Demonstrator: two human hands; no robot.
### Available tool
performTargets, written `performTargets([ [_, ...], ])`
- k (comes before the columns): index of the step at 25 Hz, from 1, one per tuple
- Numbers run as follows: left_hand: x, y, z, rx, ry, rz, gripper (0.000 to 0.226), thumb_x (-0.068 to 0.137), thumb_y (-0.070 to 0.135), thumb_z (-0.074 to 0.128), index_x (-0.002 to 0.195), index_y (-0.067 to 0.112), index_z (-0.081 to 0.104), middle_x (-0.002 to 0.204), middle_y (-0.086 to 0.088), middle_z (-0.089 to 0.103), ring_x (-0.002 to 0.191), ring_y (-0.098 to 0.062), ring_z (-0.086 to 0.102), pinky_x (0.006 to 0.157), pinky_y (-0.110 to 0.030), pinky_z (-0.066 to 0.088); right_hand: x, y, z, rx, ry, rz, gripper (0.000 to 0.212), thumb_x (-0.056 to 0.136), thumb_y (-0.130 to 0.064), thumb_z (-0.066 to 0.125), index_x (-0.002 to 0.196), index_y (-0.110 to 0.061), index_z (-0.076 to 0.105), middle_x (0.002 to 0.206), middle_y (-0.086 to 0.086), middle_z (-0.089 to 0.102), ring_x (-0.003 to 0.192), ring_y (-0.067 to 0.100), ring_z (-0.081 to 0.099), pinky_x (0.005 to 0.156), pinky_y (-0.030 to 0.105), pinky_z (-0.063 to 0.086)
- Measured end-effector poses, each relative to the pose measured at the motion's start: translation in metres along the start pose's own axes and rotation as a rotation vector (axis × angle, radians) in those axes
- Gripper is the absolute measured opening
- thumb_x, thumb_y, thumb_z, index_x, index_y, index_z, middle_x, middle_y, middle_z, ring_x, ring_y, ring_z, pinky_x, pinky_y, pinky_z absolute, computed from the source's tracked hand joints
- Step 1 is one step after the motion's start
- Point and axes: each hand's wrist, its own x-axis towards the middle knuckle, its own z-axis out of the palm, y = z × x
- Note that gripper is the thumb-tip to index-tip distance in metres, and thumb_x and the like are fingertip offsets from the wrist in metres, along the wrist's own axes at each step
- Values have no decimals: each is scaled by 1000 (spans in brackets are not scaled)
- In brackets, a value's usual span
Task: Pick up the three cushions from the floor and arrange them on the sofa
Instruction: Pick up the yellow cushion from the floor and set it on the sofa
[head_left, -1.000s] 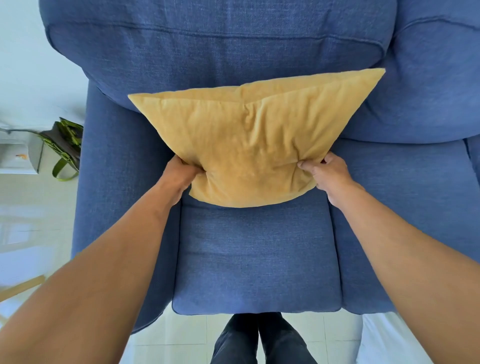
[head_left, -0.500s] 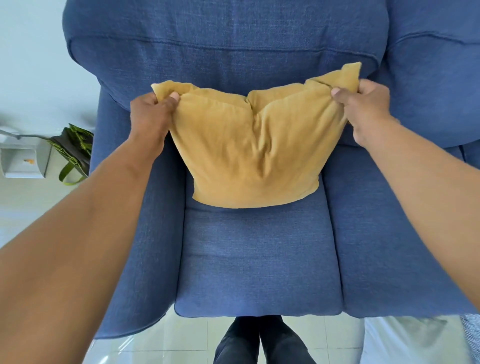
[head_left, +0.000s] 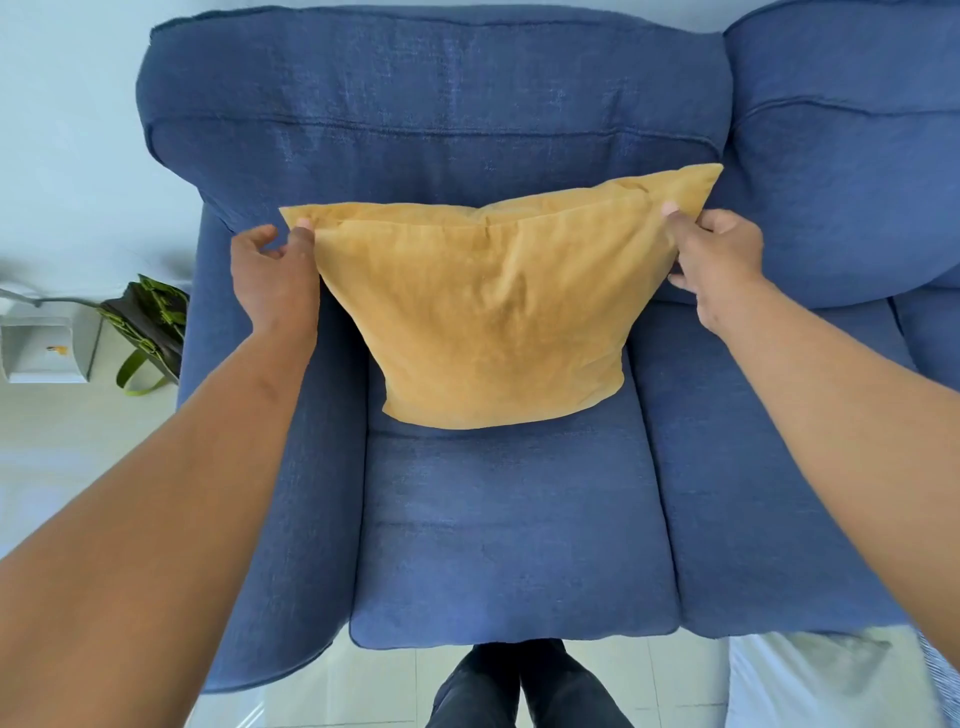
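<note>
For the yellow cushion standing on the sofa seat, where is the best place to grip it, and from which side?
Grip the cushion at its two upper corners, one from each side. It stands propped against the sofa backrest with its bottom edge on the seat, so the top corners stick out free. The left hand and right hand are already at those corners, thumbs on the front face.

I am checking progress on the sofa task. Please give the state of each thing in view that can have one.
yellow cushion: upright on the seat, leaning on the sofa backrest.
left hand: at the cushion's upper left corner, thumb touching it.
right hand: pinching the upper right corner.
green bag: on the floor beside the sofa.
</note>
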Motion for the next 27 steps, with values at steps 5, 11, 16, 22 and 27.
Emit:
performTargets([
  [5,-79,-19,-10,225,-74,123,20,92,32,57,90,13,58,80,9,63,72,-9,59,70,-34,53,-48,27,-30,-184,-54,-35,60,95,-54,59,114,2,63,95,24,63,86,29,59,83,40,50],
  [11,-194,-33,20,388,-522,290,12,102,30,56,109,22,60,104,12,70,94,-13,67,69,-29,48,-128,59,-71,-421,-116,-104,62,107,-46,51,157,-11,42,161,10,49,148,30,44,112,41,38],
  [16,-269,-34,50,562,-861,575,49,106,32,54,151,14,47,153,1,54,131,-24,55,112,-41,44,-186,105,-106,-592,-73,-97,70,110,-43,47,164,-5,25,177,12,14,165,25,2,129,52,16],
  [22,-360,-40,67,697,-1130,851,63,108,34,50,162,8,31,172,-10,28,161,-27,17,128,-47,24,-259,170,-175,-677,126,54,76,110,-48,42,167,-6,16,178,13,3,165,28,-5,130,54,13],
  [27,-442,-55,80,791,-1311,1071,70,109,35,50,165,4,21,175,-12,17,163,-28,7,131,-44,11,-316,220,-253,-584,327,209,78,109,-51,44,167,-7,14,178,13,1,165,29,-5,131,53,14],
])
